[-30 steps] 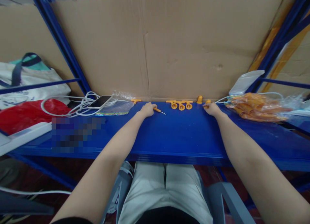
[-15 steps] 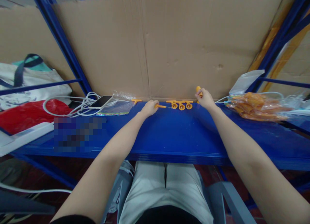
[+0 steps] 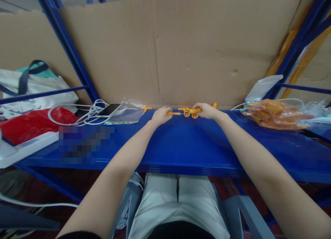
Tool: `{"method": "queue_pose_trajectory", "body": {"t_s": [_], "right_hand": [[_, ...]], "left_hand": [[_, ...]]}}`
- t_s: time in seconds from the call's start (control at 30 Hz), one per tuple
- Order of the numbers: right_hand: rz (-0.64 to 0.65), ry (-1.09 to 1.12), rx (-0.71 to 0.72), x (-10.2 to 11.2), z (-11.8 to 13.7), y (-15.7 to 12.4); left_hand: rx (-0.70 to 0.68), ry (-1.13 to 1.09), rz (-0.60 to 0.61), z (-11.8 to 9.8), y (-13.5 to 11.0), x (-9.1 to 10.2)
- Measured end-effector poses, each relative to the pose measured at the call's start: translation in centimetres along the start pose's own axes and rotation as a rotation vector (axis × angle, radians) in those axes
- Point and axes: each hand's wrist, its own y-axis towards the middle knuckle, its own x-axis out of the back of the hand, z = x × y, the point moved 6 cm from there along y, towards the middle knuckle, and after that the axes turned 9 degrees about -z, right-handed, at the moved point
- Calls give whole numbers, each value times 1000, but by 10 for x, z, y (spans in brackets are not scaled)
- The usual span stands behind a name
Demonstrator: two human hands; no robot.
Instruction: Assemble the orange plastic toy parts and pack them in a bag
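At the back of the blue shelf, my left hand [image 3: 161, 115] is closed around the rear end of an orange corkscrew piece [image 3: 176, 113]. Its ribbed orange shaft and thin silver coil point right. My right hand [image 3: 205, 110] pinches an orange plastic part [image 3: 196, 110] lying roughly level; the fingers hide much of it. Beneath and beside it are orange ring-shaped pieces [image 3: 186, 114], close to the coil's tip; I cannot tell if they touch. Left of my left hand lies an orange T-shaped handle [image 3: 146, 108] with a silver coil. Another orange piece [image 3: 214, 105] shows behind my right wrist.
A clear bag of orange parts [image 3: 274, 113] lies at the right. Leftward are a flat clear bag [image 3: 125, 117], a phone [image 3: 109, 110], white cables [image 3: 89, 111] and a red bag [image 3: 38, 123]. A cardboard sheet [image 3: 193, 49] stands along the shelf's back.
My right hand has come down and left with its orange part, to the ring-shaped pieces. The left hand keeps its hold on the corkscrew piece, almost in the same spot.
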Motion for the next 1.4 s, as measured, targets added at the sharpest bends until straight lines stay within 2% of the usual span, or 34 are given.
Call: {"method": "queue_pose_trajectory", "body": {"t_s": [0.37,0.57,0.73,0.9,1.07,1.27,1.4], "right_hand": [[22,-4,38,-1,14,-1],[-12,52,142,0,29,-1],[-32,55,161,0,31,0],[-16,41,119,-1,30,-1],[50,159,71,-3,32,-3],[-7,302,-24,-7,18,-1],[-4,406,-111,-11,7,-2]], "left_hand": [[51,-47,-7,-2,-1,2],[56,-119,-38,-13,0,2],[123,-132,-41,-18,-1,2],[149,-178,-51,-15,0,0],[141,-219,-72,-13,1,-1],[63,-87,-57,-21,0,6],[69,-34,-23,-22,-2,10]]}}
